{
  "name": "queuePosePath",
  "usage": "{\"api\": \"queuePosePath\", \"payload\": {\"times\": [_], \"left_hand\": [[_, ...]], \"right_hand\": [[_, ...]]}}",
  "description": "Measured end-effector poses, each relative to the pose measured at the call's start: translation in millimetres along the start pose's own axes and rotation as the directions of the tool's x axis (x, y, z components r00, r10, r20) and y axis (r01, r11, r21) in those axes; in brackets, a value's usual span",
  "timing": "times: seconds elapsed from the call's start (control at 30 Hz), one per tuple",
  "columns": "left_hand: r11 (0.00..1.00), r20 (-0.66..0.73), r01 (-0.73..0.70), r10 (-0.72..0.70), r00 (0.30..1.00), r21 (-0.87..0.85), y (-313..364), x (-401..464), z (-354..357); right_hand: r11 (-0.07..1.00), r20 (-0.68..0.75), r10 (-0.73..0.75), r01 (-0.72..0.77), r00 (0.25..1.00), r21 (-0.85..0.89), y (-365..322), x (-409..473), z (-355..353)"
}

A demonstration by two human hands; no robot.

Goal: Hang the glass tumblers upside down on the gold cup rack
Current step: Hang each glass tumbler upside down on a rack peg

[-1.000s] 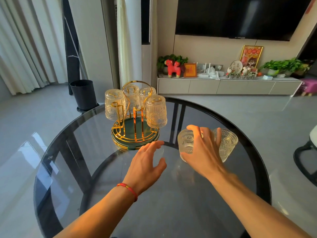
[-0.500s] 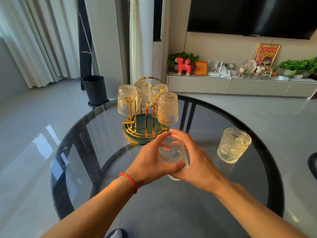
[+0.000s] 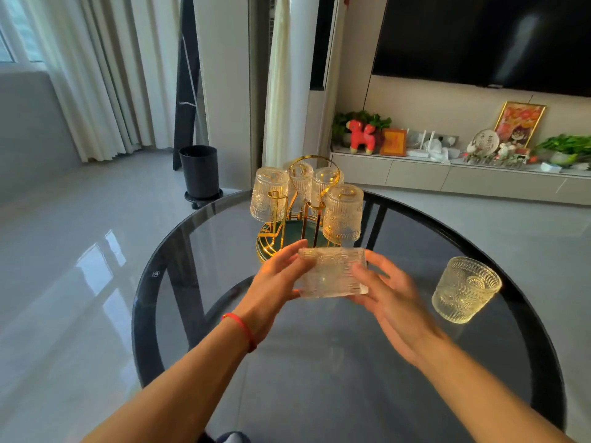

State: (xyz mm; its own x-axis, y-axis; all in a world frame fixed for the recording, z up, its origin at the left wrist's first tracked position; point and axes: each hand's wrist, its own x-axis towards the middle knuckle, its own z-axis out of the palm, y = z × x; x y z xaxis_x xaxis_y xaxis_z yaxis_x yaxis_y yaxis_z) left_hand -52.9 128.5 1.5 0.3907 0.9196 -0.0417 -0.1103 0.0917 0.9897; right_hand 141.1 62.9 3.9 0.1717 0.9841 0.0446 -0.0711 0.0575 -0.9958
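Centre of frame: left hand (image 3: 271, 282) and right hand (image 3: 388, 297) clasp one glass tumbler (image 3: 331, 272) between them, above the round glass table (image 3: 179, 260). Just behind, the gold cup rack (image 3: 281, 225) carries four inverted tumblers. At right, a second tumbler (image 3: 465, 289) stands mouth-up on the table, apart from both hands
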Motion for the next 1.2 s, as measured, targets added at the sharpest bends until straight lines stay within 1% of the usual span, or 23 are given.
{"api": "queuePosePath", "payload": {"times": [0.07, 0.1, 0.13, 0.17, 0.2, 0.23, 0.27, 0.33, 0.4, 0.47, 0.6, 0.7, 0.77, 0.93, 1.0, 1.07, 1.13, 1.2], "left_hand": [[0.993, -0.063, -0.009, 0.016, 0.998, 0.119, -4, 3, -9], [0.974, -0.077, -0.037, 0.056, 0.995, 0.224, -8, 4, -13], [0.919, -0.060, -0.089, 0.121, 0.991, 0.385, -13, 6, -15], [0.817, -0.009, -0.145, 0.181, 0.983, 0.558, -19, 8, -17], [0.697, 0.040, -0.177, 0.209, 0.977, 0.695, -25, 10, -17], [0.592, 0.071, -0.188, 0.215, 0.974, 0.783, -31, 12, -16], [0.508, 0.094, -0.193, 0.215, 0.972, 0.840, -38, 15, -16], [0.381, 0.126, -0.186, 0.176, 0.976, 0.906, -48, 19, -13], [0.281, 0.144, -0.171, 0.115, 0.983, 0.944, -55, 23, -9], [0.212, 0.135, -0.156, 0.111, 0.985, 0.965, -58, 25, -8], [0.135, 0.129, -0.153, 0.171, 0.977, 0.979, -58, 28, -7], [0.126, 0.132, -0.151, 0.153, 0.979, 0.980, -56, 27, -4], [0.124, 0.132, -0.150, 0.140, 0.981, 0.981, -54, 25, -3], [0.130, 0.124, -0.147, 0.167, 0.978, 0.981, -48, 22, -1], [0.114, 0.124, -0.146, 0.175, 0.977, 0.983, -47, 21, 0], [0.091, 0.125, -0.142, 0.176, 0.976, 0.986, -46, 20, 1], [0.071, 0.121, -0.136, 0.178, 0.976, 0.988, -46, 20, 3], [0.057, 0.117, -0.129, 0.178, 0.977, 0.990, -44, 18, 5]], "right_hand": [[0.977, -0.087, -0.161, 0.146, 0.983, -0.159, -14, 1, 3], [0.955, -0.111, -0.237, 0.210, 0.965, -0.211, -21, 1, 5], [0.932, -0.113, -0.302, 0.269, 0.946, -0.241, -29, 2, 9], [0.908, -0.109, -0.363, 0.325, 0.925, -0.263, -38, 4, 13], [0.881, -0.104, -0.418, 0.375, 0.903, -0.288, -48, 7, 19], [0.853, -0.101, -0.463, 0.413, 0.880, -0.319, -57, 11, 25], [0.823, -0.098, -0.502, 0.440, 0.859, -0.358, -66, 18, 34], [0.758, -0.082, -0.561, 0.472, 0.824, -0.450, -85, 34, 52], [0.717, -0.074, -0.575, 0.458, 0.815, -0.526, -99, 53, 71], [0.685, -0.069, -0.570, 0.427, 0.819, -0.591, -107, 70, 88], [0.590, -0.027, -0.566, 0.382, 0.824, -0.712, -97, 93, 107], [0.508, 0.036, -0.557, 0.374, 0.830, -0.776, -84, 102, 115], [0.461, 0.051, -0.540, 0.346, 0.840, -0.818, -77, 108, 119], [0.417, 0.036, -0.434, 0.237, 0.900, -0.877, -65, 121, 123], [0.405, 0.019, -0.391, 0.190, 0.920, -0.894, -59, 124, 121], [0.417, -0.012, -0.370, 0.154, 0.929, -0.895, -53, 125, 119], [0.416, -0.019, -0.373, 0.149, 0.928, -0.897, -49, 127, 118], [0.374, 0.017, -0.368, 0.165, 0.930, -0.913, -49, 126, 116]]}}
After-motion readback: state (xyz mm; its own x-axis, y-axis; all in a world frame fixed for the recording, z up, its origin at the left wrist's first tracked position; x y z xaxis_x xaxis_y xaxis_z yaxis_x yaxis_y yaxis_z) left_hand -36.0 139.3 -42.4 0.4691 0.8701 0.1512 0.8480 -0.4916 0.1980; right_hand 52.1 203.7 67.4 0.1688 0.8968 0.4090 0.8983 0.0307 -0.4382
